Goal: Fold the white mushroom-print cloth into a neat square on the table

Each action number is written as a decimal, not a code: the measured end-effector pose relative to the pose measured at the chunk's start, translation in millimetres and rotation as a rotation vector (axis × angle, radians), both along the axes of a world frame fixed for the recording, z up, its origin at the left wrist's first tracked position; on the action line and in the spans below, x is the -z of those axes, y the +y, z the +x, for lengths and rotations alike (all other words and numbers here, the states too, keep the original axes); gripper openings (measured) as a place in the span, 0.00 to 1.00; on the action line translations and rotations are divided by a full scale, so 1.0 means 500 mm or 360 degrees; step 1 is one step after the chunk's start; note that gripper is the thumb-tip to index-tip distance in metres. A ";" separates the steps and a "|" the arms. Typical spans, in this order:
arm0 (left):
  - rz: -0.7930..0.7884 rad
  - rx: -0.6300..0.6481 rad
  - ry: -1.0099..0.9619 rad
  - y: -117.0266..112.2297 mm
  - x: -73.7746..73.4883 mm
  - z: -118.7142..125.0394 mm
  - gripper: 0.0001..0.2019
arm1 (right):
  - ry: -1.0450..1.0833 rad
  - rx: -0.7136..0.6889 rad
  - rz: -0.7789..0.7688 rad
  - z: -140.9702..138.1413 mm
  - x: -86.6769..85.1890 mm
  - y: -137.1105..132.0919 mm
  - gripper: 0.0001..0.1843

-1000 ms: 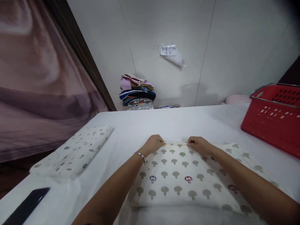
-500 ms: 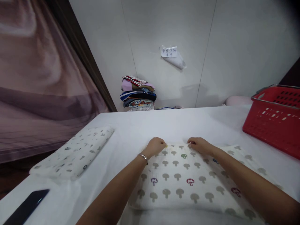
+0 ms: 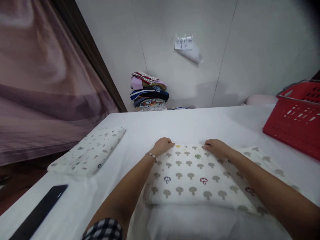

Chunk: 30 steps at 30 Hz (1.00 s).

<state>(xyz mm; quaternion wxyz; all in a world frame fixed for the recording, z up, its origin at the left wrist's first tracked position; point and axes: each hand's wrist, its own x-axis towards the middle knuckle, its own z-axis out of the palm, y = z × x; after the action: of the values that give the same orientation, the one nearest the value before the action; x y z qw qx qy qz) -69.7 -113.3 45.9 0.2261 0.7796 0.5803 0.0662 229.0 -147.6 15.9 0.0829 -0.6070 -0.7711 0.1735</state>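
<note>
A white cloth printed with mushrooms (image 3: 190,176) lies spread in front of me, mostly grey with a few in colour. My left hand (image 3: 163,146), a bracelet on its wrist, has its fingers closed on the far edge of this cloth, left of a small yellow mark. Farther right along the same edge, my right hand (image 3: 216,148) pinches the cloth between thumb and fingers. My right forearm covers part of the print. To the left rests a folded white cloth with small dark prints (image 3: 87,153), apart from both hands.
A long dark flat object (image 3: 40,213) lies at the near left of the white table (image 3: 140,126). At the right stands a red plastic basket (image 3: 292,123). Beyond the far edge is a stack of folded fabrics (image 3: 150,93). A pink curtain (image 3: 50,83) hangs at the left.
The view has tipped downward, so everything sits higher in the picture. A checked sleeve now shows on my left arm. Both hands stay at the cloth's far edge, very slightly farther apart.
</note>
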 end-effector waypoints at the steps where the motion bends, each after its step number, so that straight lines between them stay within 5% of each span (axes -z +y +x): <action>1: -0.0014 -0.0011 0.0005 0.001 -0.001 -0.008 0.12 | -0.0027 0.0010 -0.0021 0.004 -0.002 0.001 0.16; 11: 0.0027 -0.0326 -0.0018 -0.015 0.029 -0.019 0.11 | 0.0105 0.0153 -0.0005 0.007 0.017 -0.001 0.14; 19: -0.0038 -0.0379 -0.0117 -0.026 0.013 -0.047 0.15 | 0.0004 0.0084 -0.0049 0.029 0.004 -0.013 0.18; 25: 0.0109 -0.0555 -0.0036 -0.045 0.031 -0.053 0.13 | -0.0124 0.0082 0.0090 0.014 0.011 -0.012 0.14; 30: 0.0333 -0.0497 0.0121 -0.053 0.058 -0.046 0.14 | -0.0163 0.0070 0.0198 0.020 0.017 -0.019 0.16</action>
<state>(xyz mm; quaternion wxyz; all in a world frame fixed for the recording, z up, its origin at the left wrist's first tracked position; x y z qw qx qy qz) -92.7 -140.0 16.8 0.1087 0.7013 0.6922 0.1311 238.8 -157.2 7.4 0.0847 -0.6256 -0.7700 0.0921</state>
